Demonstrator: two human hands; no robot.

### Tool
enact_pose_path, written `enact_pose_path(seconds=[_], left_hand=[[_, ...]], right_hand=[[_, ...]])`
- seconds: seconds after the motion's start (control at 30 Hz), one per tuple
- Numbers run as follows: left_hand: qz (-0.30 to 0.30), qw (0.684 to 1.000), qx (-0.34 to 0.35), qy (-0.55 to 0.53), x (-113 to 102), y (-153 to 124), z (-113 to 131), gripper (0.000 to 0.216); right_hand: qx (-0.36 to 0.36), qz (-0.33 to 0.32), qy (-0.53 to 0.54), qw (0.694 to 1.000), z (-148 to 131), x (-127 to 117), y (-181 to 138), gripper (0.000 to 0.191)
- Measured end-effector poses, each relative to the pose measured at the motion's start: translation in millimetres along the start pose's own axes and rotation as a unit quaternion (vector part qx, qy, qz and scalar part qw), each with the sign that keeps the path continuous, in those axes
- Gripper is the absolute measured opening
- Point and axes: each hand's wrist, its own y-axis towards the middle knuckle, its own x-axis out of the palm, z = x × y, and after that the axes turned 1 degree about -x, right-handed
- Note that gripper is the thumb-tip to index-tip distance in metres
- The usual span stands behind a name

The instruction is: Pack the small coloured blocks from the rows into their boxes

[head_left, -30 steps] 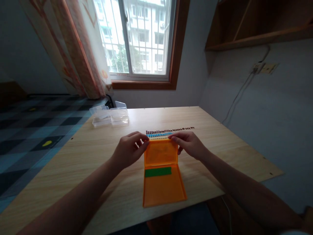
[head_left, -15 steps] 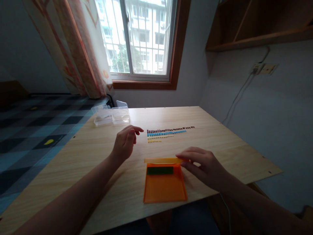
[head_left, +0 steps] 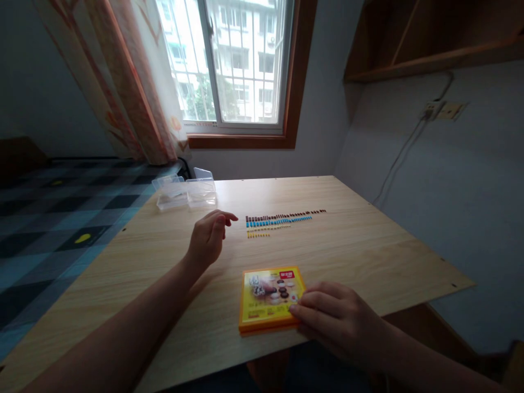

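With the right hand [head_left: 339,322] lying flat and unclenched on the near right corner of the closed orange box [head_left: 270,297] and the left hand [head_left: 208,237] hovering empty and open, the box is sitting so near the worktop's [head_left: 368,245] front edge that a stray nudge is risking tipping it off.

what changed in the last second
The lid of the orange box swung down from upright to shut. The left hand let go and hangs above the table; the right hand followed the lid down and rests on its corner. The coloured rows and clear containers stayed put.
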Motion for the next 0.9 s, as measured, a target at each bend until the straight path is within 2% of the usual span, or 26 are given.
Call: enact_pose_path(seconds=[0.13, 0.33, 0.43, 0.5, 0.57, 0.7, 0.9], left_hand=[[0.006, 1.000, -0.018, -0.011, -0.6, 1.7, -3.6, 0.058], [0.023, 0.999, -0.033, -0.013, -0.2, 3.8, -7.8, 0.056], [0.021, 0.999, -0.036, -0.014, 0.1, 3.4, -9.1, 0.056], [0.015, 0.999, -0.035, -0.012, 0.3, 2.8, -9.5, 0.056], [0.011, 0.999, -0.037, -0.012, 0.7, 2.2, -9.9, 0.056], [0.011, 0.999, -0.043, -0.013, 1.8, 2.1, -11.9, 0.056], [0.016, 0.998, -0.062, -0.021, 2.4, 2.7, -21.2, 0.056]], right_hand=[[0.016, -0.010, 0.036, 0.999, -0.3, 4.1, -2.5, 0.022], [0.028, -0.023, 0.024, 0.999, -0.9, 3.2, -2.7, 0.020], [0.044, -0.069, -0.001, 0.997, -0.2, -0.2, 3.7, 0.038], [0.061, -0.131, -0.010, 0.989, 1.5, 0.2, 9.2, 0.059], [0.077, -0.189, -0.003, 0.979, 3.6, 3.2, 13.9, 0.068], [0.102, -0.242, 0.034, 0.964, 6.3, 11.1, 17.8, 0.056], [0.126, -0.236, 0.045, 0.963, 3.9, 14.5, 16.3, 0.052]])
